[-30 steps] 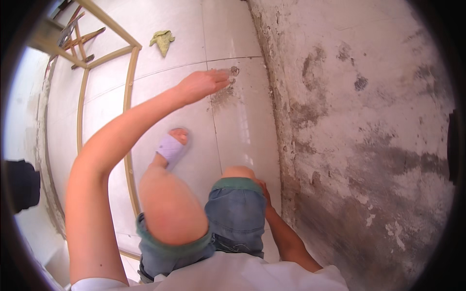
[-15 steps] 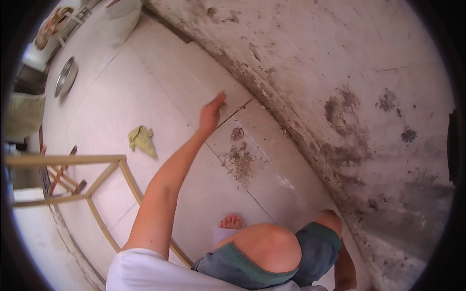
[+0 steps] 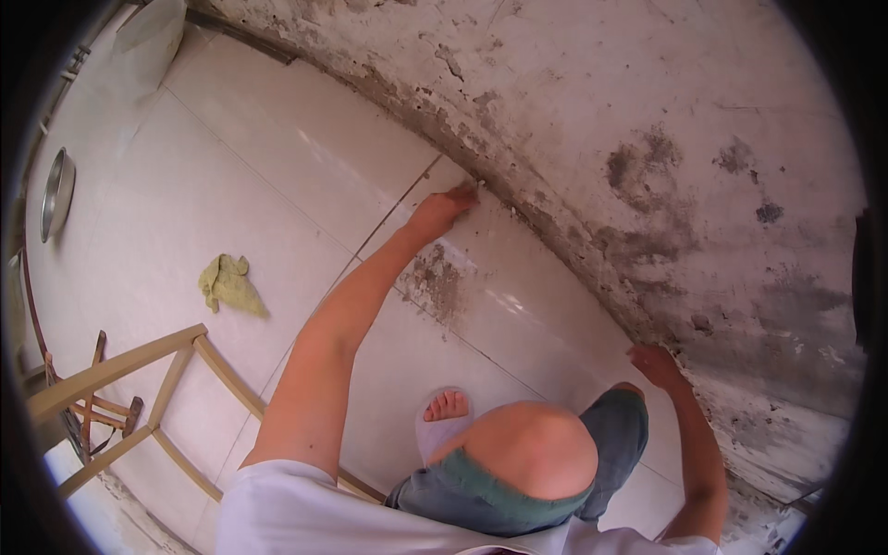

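I am crouched on a white tiled floor (image 3: 277,157) beside a stained, rough concrete wall (image 3: 666,120). My left hand (image 3: 447,205) reaches far forward to where the floor meets the wall, its fingertips pinched at the joint; whether it holds something small I cannot tell. My right hand (image 3: 655,363) rests flat against the base of the wall near my bent knee (image 3: 532,453). A dark dirty patch (image 3: 435,282) marks the tile just under my left forearm.
A crumpled yellow-green rag (image 3: 228,285) lies on the tiles to the left. A wooden frame (image 3: 139,370) stands at the lower left. A metal bowl (image 3: 57,192) sits at the far left and a white bag (image 3: 148,42) at the top left. My sandalled foot (image 3: 444,412) is beneath me.
The view has swung left and the wall has come closer. My left hand has moved from the dirty patch on the tile up to the joint at the wall. My right hand now shows against the wall.
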### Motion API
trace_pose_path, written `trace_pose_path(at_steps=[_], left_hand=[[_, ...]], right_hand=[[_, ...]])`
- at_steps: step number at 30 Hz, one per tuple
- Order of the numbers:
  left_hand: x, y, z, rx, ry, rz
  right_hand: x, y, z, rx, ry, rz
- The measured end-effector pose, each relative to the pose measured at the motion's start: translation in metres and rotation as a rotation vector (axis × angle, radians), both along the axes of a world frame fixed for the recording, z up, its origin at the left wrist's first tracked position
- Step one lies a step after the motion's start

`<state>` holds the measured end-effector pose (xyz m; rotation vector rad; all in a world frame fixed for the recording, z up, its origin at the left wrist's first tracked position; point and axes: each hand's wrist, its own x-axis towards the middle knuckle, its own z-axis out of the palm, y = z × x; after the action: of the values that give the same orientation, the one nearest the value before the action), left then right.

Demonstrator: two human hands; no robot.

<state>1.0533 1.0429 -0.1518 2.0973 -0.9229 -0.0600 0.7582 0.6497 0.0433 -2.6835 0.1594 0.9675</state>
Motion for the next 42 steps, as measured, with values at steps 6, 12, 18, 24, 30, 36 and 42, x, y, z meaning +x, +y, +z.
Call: trace_pose_path(at_steps=[6,12,18,24,30,36,42], left_hand=[[-0.053,0.029,0.069,-0.279,0.360,0.261],[-0.161,0.036,0.065,-0.585,0.734,0.587],[-0.190,0.109,0.061,-0.034,0.377,0.487],[-0.164,0.261,0.063,1.227,0.227,0.595],[-0.166,0.269,0.038,1.248,0.190,0.525],[-0.166,0.273,0.039,1.274,0.105,0.525],[-0.164,0.263,0.040,1.228,0.095,0.518]], right_hand=[[0.069,0.142,-0.036,0.459,-0.274,-0.143],[0.120,0.283,-0.094,1.134,-0.146,-0.773],[0.123,0.246,-0.129,0.749,-0.355,-0.559],[0.174,0.192,-0.148,0.001,-0.990,0.039],[0.188,0.195,-0.195,-0.289,-0.912,0.026],[0.223,0.246,-0.163,-0.028,-0.932,0.131],[0.291,0.250,-0.193,-0.168,-1.090,0.604]])
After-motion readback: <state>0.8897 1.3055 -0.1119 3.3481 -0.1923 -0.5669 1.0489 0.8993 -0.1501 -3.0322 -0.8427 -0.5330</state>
